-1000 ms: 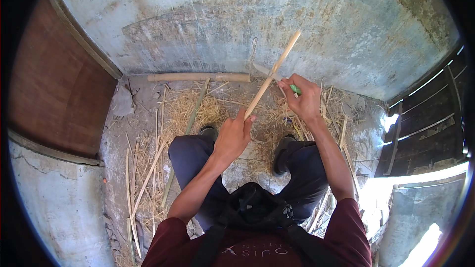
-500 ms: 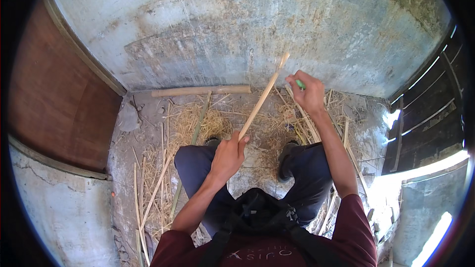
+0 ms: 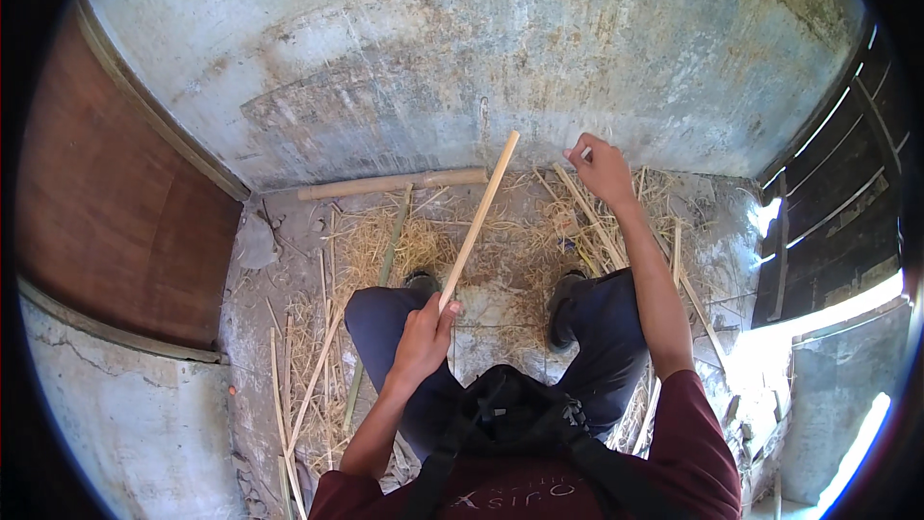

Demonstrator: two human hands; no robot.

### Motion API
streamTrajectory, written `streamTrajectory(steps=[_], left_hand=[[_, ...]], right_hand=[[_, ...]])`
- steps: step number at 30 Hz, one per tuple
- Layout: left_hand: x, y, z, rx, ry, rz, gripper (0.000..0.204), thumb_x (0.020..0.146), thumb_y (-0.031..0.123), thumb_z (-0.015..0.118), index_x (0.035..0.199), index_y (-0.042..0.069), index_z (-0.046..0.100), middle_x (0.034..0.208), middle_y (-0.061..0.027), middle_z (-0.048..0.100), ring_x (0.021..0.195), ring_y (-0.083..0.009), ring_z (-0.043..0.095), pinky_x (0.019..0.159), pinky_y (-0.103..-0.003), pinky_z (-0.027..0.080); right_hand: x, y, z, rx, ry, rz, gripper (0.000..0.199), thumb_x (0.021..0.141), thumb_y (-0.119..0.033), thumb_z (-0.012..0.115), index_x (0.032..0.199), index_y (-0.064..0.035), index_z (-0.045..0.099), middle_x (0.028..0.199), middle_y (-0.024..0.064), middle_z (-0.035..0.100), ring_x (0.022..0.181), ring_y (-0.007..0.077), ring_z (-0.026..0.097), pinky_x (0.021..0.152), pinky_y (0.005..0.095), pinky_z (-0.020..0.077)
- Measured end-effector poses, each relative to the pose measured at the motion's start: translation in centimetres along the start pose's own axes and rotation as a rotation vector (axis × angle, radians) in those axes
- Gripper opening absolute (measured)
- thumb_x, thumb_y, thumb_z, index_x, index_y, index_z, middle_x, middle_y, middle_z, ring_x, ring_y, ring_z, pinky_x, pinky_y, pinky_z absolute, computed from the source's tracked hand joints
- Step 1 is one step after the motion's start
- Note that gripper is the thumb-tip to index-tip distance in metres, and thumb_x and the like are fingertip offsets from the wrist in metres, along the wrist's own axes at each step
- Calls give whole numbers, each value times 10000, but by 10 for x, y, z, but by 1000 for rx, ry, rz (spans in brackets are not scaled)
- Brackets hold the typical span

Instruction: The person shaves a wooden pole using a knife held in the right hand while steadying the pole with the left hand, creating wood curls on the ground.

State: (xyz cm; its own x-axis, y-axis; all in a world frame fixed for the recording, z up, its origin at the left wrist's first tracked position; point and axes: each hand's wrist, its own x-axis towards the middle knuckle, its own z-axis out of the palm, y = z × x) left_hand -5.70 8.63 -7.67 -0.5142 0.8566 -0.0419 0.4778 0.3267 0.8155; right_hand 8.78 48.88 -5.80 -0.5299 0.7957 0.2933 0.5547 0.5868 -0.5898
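A pale bamboo strip [image 3: 479,221] slants up and away from my left hand [image 3: 421,342], whose fingers are wrapped round its lower end. To the right of the strip's far end, and apart from it, is my right hand [image 3: 604,171], closed in a grip. The earlier picture shows a green handle and a faint blade in this fist, a small knife; now the fingers hide nearly all of it. The strip stands over the floor between my knees, touching nothing else that I can see.
A thick bamboo pole [image 3: 393,183] lies along the foot of the stained wall [image 3: 462,58]. Curled shavings [image 3: 409,241] and long split strips [image 3: 308,385] litter the floor on both sides. A brown door panel [image 3: 135,202] stands left, dark slatted boards [image 3: 837,221] right.
My right hand has come off the strip's far end, and its green handle has turned out of sight. The left hand has drawn the strip lower, toward me and slightly left.
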Motion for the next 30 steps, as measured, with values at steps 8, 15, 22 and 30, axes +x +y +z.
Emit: streamTrajectory(steps=[8, 15, 22, 30], left_hand=[[25, -2, -2, -422, -166, -69, 421, 1189, 432, 486, 935, 98, 526, 669, 53, 434, 507, -57, 388, 456, -275, 304], [37, 18, 6, -601, -345, -173, 432, 1185, 471, 475, 944, 114, 502, 706, 56, 427, 550, -32, 386, 459, -232, 313], [33, 27, 14, -641, -373, -163, 293, 1155, 352, 598, 1102, 66, 560, 780, 35, 505, 597, -50, 470, 528, -246, 441], [-28, -23, 9, -461, -305, -69, 243, 1123, 233, 668, 1221, 13, 634, 925, -39, 699, 764, -109, 680, 703, -281, 596]], right_hand=[[-30, -59, -6, 605, 94, 9, 441, 1013, -339, 795, 1315, -88, 595, 879, 91, 779, 745, 164, 678, 684, 351, 506], [-43, -78, 10, 933, -271, 101, 492, 1003, -329, 814, 1378, -84, 611, 977, 27, 765, 918, 91, 641, 797, 303, 484], [-42, -66, 13, 1041, -243, 98, 334, 973, -263, 855, 1189, -53, 711, 977, 0, 732, 917, 75, 620, 798, 288, 485], [-41, -68, 3, 1051, -142, 90, 316, 972, -232, 862, 1195, -57, 722, 895, -45, 685, 787, 40, 546, 687, 253, 416]])
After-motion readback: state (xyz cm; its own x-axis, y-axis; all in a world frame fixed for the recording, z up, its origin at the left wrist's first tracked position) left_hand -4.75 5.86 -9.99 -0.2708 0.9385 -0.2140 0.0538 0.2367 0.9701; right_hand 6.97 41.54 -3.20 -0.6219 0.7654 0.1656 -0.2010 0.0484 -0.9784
